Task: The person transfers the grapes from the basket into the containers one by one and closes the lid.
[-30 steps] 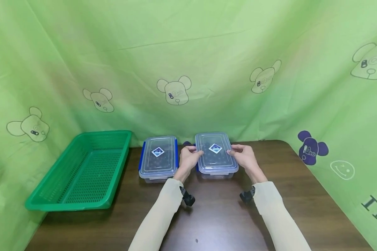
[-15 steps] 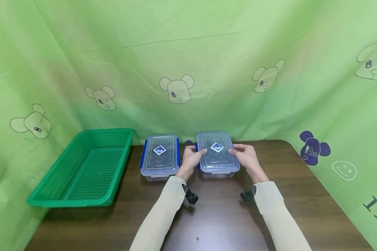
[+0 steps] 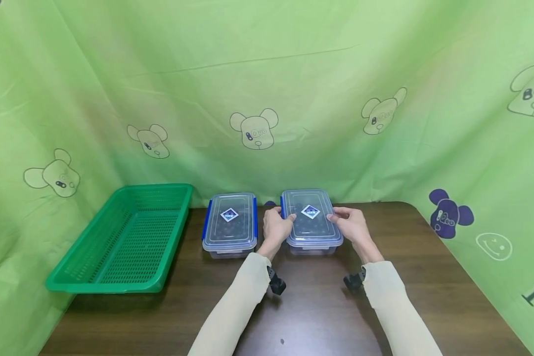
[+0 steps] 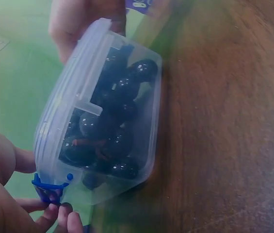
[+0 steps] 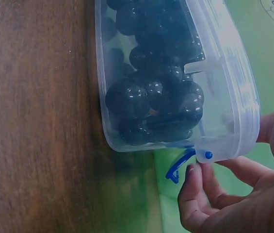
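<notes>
Both hands are at a clear plastic food container [image 3: 311, 225] with a clear lid and a diamond-shaped label. Dark glossy balls [image 4: 122, 141] fill it. My left hand [image 3: 277, 227] holds its left side, thumb on the lid's edge, fingertips against the blue latch [image 4: 49, 188]. On the right side, my right hand [image 3: 350, 225] grips the rim, thumb on the lid and fingers curled beneath. In the right wrist view, a blue latch [image 5: 179, 166] sticks out, swung away from the wall, beside those fingertips. A similar container [image 3: 229, 230] with blue side latches stands to the left.
A green plastic basket [image 3: 160, 267] with slotted walls stands at the table's left. The brown wooden table [image 3: 311, 306] runs up to a green printed curtain [image 3: 320, 133] behind the containers and along both sides.
The blue latch on the left of the held container now lies closer along the lid's edge, the left hand beside it. The right hand stays in place; the whole head view shifts slightly.
</notes>
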A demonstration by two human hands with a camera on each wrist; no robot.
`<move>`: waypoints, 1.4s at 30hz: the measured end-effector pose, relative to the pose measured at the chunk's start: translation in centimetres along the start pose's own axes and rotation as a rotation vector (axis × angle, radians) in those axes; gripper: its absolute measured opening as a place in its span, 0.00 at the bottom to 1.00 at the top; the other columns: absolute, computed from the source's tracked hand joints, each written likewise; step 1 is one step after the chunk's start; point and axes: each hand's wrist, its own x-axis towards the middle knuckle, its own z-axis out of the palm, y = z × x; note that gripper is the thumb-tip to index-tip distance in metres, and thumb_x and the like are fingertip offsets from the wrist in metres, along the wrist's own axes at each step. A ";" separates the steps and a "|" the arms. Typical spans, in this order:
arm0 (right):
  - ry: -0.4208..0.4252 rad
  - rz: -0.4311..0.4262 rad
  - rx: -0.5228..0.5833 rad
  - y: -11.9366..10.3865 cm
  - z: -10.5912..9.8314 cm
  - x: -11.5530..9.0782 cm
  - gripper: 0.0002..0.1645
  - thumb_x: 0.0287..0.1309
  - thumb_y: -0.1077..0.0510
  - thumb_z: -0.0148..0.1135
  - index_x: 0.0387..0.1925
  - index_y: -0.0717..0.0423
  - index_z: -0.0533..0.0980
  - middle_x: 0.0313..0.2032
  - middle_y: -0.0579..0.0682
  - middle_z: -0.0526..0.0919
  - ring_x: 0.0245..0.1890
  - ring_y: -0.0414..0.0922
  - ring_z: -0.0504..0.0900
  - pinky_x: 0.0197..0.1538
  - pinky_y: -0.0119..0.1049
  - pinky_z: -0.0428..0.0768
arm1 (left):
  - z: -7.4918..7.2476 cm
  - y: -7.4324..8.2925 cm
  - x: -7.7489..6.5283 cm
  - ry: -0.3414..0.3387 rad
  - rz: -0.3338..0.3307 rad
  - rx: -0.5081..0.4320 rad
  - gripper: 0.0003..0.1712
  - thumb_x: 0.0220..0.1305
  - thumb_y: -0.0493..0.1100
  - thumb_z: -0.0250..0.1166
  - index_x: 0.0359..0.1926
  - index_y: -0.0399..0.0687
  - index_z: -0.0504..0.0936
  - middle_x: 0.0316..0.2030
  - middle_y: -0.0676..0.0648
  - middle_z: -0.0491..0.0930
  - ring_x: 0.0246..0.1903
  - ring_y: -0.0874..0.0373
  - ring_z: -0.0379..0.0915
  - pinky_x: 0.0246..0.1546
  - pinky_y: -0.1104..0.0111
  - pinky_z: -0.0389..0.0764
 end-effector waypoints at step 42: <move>-0.160 0.175 0.085 0.8 -0.8 0.5 0.45 0.74 0.45 0.62 0.70 0.82 0.63 0.35 0.47 0.87 0.29 0.33 0.85 0.39 0.29 0.88 | 0.1 0.1 0.4 -0.036 -0.023 -0.143 0.27 0.65 0.40 0.73 0.62 0.35 0.80 0.57 0.39 0.77 0.59 0.46 0.75 0.67 0.56 0.78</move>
